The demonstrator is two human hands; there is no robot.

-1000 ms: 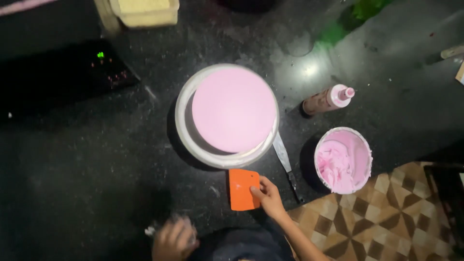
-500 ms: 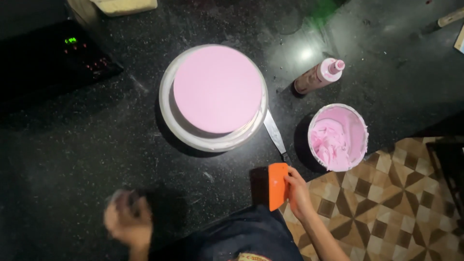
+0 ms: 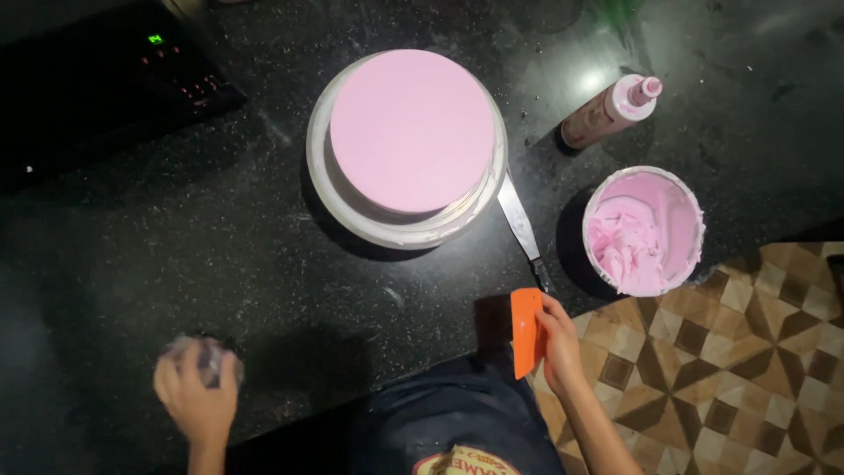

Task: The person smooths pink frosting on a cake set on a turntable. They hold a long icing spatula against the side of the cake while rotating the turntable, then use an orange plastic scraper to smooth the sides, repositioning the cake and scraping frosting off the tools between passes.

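Orange scraper [image 3: 526,332] I'm pinching in my right hand [image 3: 561,345], near the cake [image 3: 411,130], is risking gouging its icing.

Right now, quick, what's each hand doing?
Left hand: fingers closed around a small crumpled clear thing, too blurred to identify.
Right hand: fingers closed on an orange scraper.

Black speckled counter [image 3: 176,246] with white turntable [image 3: 352,215], palette knife [image 3: 519,220], pink-capped bottle [image 3: 607,110], frosting bowl [image 3: 646,230].
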